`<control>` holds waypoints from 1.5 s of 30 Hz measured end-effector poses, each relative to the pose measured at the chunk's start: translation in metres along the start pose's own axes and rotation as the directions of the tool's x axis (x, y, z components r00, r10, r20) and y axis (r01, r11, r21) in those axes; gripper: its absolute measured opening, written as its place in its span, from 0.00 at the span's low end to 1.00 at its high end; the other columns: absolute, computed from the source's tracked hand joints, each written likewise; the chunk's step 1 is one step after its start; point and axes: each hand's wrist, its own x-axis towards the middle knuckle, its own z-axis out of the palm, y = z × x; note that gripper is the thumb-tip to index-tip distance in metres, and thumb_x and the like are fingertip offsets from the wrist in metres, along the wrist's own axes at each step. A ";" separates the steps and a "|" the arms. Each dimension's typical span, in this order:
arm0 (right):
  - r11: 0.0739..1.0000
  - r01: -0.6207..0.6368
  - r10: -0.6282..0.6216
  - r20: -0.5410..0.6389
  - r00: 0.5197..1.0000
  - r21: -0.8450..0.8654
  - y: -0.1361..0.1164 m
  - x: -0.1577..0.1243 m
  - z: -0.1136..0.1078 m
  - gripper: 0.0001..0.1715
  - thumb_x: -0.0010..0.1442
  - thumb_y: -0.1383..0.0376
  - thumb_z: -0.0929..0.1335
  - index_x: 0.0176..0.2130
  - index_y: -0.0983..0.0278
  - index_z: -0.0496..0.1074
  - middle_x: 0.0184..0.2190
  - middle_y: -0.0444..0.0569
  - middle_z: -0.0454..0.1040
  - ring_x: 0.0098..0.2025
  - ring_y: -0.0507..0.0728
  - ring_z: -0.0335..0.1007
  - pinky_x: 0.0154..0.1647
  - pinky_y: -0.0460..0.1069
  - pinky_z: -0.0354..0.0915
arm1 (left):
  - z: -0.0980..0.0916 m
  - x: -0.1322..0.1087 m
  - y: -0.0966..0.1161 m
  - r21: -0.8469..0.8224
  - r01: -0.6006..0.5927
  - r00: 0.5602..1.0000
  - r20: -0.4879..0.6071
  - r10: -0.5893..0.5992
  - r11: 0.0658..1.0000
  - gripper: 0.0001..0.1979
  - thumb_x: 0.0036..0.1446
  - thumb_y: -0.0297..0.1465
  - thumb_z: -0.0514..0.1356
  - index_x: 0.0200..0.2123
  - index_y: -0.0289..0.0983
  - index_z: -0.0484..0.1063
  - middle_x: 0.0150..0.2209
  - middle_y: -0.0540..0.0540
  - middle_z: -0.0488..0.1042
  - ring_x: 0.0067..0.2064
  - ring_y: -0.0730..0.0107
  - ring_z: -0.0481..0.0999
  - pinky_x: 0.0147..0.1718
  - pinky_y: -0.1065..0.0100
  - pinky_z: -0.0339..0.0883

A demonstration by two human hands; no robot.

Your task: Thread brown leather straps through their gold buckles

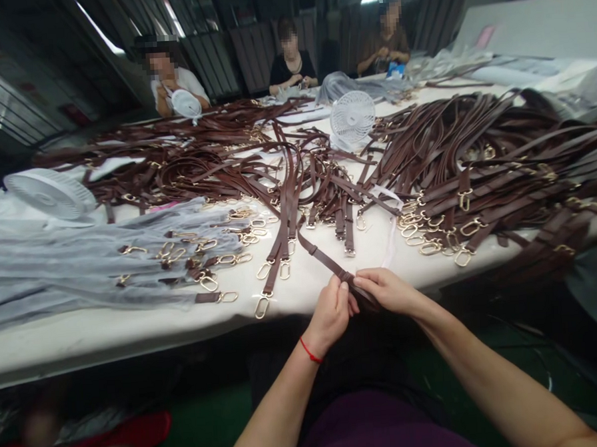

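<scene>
At the near edge of the counter [108, 330], right of the bagged straps [80, 261], the left hand [330, 313] rises on a forearm slanting in from below. It has a red cord [310, 351] at the wrist, and its fingers are curled with the thumb pressed on the end of a brown strap [325, 259]. That strap runs up and left from the hands across the white top, its near end just off the edge. The right hand [388, 289], palm down with its forearm coming in from the lower right, pinches the same end with its fingertips against the left thumb; a big pile [500, 166] of straps lies farther right.
</scene>
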 end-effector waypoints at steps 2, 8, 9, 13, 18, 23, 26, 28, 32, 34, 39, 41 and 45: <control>0.999 0.034 -0.034 -0.044 0.998 0.003 0.000 0.000 0.003 0.25 0.66 0.52 0.60 0.25 0.64 0.68 0.19 0.44 0.68 0.20 0.52 0.59 0.22 0.46 0.55 | 0.000 0.000 0.001 0.017 -0.014 1.000 -0.004 0.014 1.000 0.14 0.65 0.42 0.47 0.37 0.37 0.63 0.22 0.49 0.70 0.23 0.71 0.68 0.25 0.70 0.61; 0.954 0.241 -0.272 -0.173 0.947 -0.178 -0.004 -0.005 0.008 0.24 0.67 0.55 0.61 0.22 0.62 0.62 0.22 0.44 0.62 0.27 0.53 0.60 0.31 0.48 0.57 | -0.006 0.004 0.003 0.036 -0.025 0.998 0.064 0.023 0.999 0.14 0.66 0.41 0.47 0.36 0.38 0.61 0.23 0.48 0.71 0.23 0.70 0.70 0.25 0.69 0.64; 0.950 0.256 -0.284 -0.160 0.945 -0.178 -0.005 -0.005 0.008 0.24 0.67 0.55 0.61 0.22 0.62 0.61 0.23 0.44 0.62 0.28 0.53 0.60 0.32 0.48 0.58 | -0.007 0.004 0.002 0.018 -0.024 0.997 0.079 0.022 1.000 0.13 0.66 0.41 0.47 0.36 0.38 0.60 0.23 0.48 0.71 0.23 0.70 0.70 0.25 0.68 0.64; 0.980 0.173 -0.183 0.094 0.979 0.100 -0.013 0.003 0.002 0.21 0.68 0.54 0.58 0.29 0.62 0.65 0.24 0.46 0.70 0.26 0.54 0.65 0.29 0.48 0.61 | -0.009 0.006 0.000 -0.028 -0.020 0.996 0.092 0.022 0.999 0.11 0.65 0.39 0.47 0.36 0.37 0.61 0.23 0.48 0.72 0.23 0.70 0.71 0.25 0.69 0.66; 0.992 0.127 -0.129 0.283 0.951 0.025 -0.028 0.014 -0.016 0.19 0.65 0.56 0.61 0.30 0.64 0.71 0.26 0.47 0.75 0.29 0.56 0.69 0.36 0.49 0.64 | -0.006 0.008 -0.004 -0.114 0.002 0.999 0.052 0.004 0.994 0.14 0.64 0.41 0.49 0.38 0.36 0.62 0.21 0.49 0.71 0.20 0.72 0.69 0.22 0.71 0.64; 0.990 0.046 -0.037 0.070 0.997 -0.134 -0.016 0.015 -0.013 0.21 0.63 0.56 0.62 0.22 0.63 0.63 0.16 0.41 0.63 0.20 0.51 0.56 0.21 0.45 0.52 | -0.005 0.010 -0.008 -0.059 0.003 0.999 0.035 -0.001 0.998 0.12 0.64 0.39 0.48 0.39 0.36 0.61 0.19 0.51 0.70 0.17 0.74 0.67 0.18 0.74 0.60; 0.996 0.043 -0.052 -0.131 0.990 -0.076 -0.001 0.015 -0.002 0.22 0.62 0.53 0.62 0.22 0.62 0.58 0.16 0.39 0.57 0.20 0.50 0.52 0.20 0.45 0.49 | -0.004 0.010 -0.008 -0.006 -0.009 1.000 0.008 0.009 1.000 0.12 0.65 0.39 0.47 0.40 0.37 0.61 0.18 0.52 0.69 0.16 0.75 0.65 0.17 0.75 0.58; 0.997 0.073 -0.079 -0.186 0.979 -0.039 0.004 0.014 0.003 0.23 0.62 0.52 0.62 0.23 0.62 0.57 0.17 0.39 0.56 0.21 0.50 0.51 0.22 0.46 0.50 | -0.004 0.010 -0.007 -0.009 -0.010 1.000 -0.010 0.010 1.000 0.12 0.65 0.40 0.47 0.41 0.37 0.61 0.18 0.53 0.69 0.16 0.75 0.64 0.16 0.76 0.57; 0.984 0.065 -0.048 -0.109 0.993 0.167 -0.006 0.007 0.003 0.25 0.63 0.48 0.62 0.24 0.62 0.60 0.17 0.39 0.58 0.19 0.49 0.51 0.20 0.46 0.50 | -0.003 0.012 -0.005 -0.109 0.033 0.999 -0.019 -0.035 0.994 0.15 0.64 0.41 0.48 0.43 0.36 0.62 0.18 0.52 0.69 0.16 0.75 0.64 0.16 0.75 0.57; 0.969 0.081 -0.048 -0.147 0.988 0.232 -0.015 0.003 0.001 0.25 0.64 0.47 0.61 0.26 0.63 0.63 0.17 0.41 0.63 0.19 0.50 0.56 0.21 0.46 0.53 | -0.003 0.013 -0.005 -0.187 0.052 0.998 -0.009 -0.055 0.981 0.15 0.64 0.41 0.49 0.42 0.35 0.62 0.20 0.50 0.70 0.17 0.74 0.66 0.17 0.74 0.58; 0.944 0.170 -0.071 -0.327 0.942 0.283 -0.025 -0.001 0.004 0.20 0.63 0.49 0.65 0.31 0.62 0.60 0.19 0.38 0.64 0.18 0.49 0.57 0.20 0.45 0.53 | -0.002 0.014 -0.008 -0.275 0.079 0.996 -0.007 -0.085 0.958 0.16 0.63 0.42 0.51 0.42 0.34 0.63 0.21 0.47 0.72 0.18 0.73 0.69 0.18 0.74 0.60; 0.958 0.152 -0.068 -0.322 0.944 0.244 -0.023 0.001 0.008 0.19 0.58 0.52 0.69 0.33 0.62 0.61 0.18 0.35 0.59 0.18 0.48 0.52 0.20 0.44 0.50 | -0.002 0.014 -0.008 -0.262 0.074 0.996 -0.019 -0.082 0.962 0.15 0.63 0.41 0.51 0.42 0.34 0.64 0.20 0.48 0.72 0.18 0.73 0.69 0.18 0.74 0.60; 0.996 0.080 -0.063 -0.341 0.938 0.035 -0.015 0.004 0.014 0.17 0.54 0.56 0.72 0.37 0.64 0.67 0.17 0.34 0.53 0.20 0.48 0.49 0.21 0.45 0.49 | 0.001 0.013 -0.007 -0.218 0.057 0.996 -0.048 -0.069 0.974 0.15 0.64 0.39 0.49 0.43 0.33 0.64 0.18 0.50 0.70 0.17 0.74 0.68 0.17 0.75 0.60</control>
